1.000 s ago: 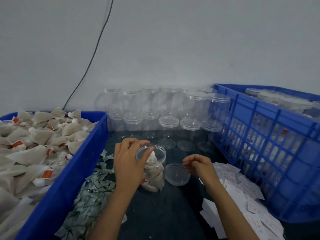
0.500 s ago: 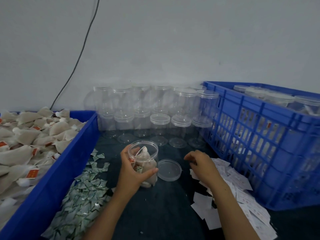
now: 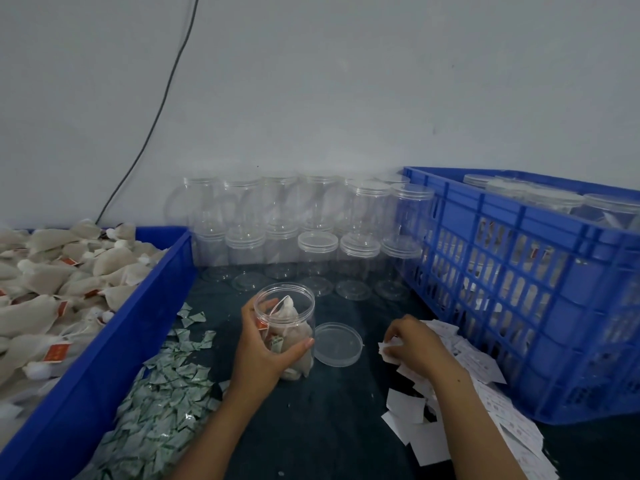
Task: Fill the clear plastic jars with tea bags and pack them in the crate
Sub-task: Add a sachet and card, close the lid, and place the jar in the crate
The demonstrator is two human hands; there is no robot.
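My left hand (image 3: 265,348) grips an open clear jar (image 3: 289,322) holding several tea bags; the jar stands on the dark table. Its loose lid (image 3: 337,344) lies flat just to the right. My right hand (image 3: 412,344) pinches a white paper slip (image 3: 388,349) at the edge of a pile of slips (image 3: 485,382). A blue bin (image 3: 104,358) at the left is heaped with tea bags (image 3: 52,282). The blue crate (image 3: 540,289) at the right holds lidded jars.
Two stacked rows of empty clear jars (image 3: 317,251) stand against the wall behind the work spot. Small green-and-white sachets (image 3: 162,410) lie scattered beside the bin. A black cable (image 3: 156,112) runs down the wall.
My left hand came off the jar's mouth and now grips its side. My right hand moved onto the paper pile and took a slip. The view shifted slightly.
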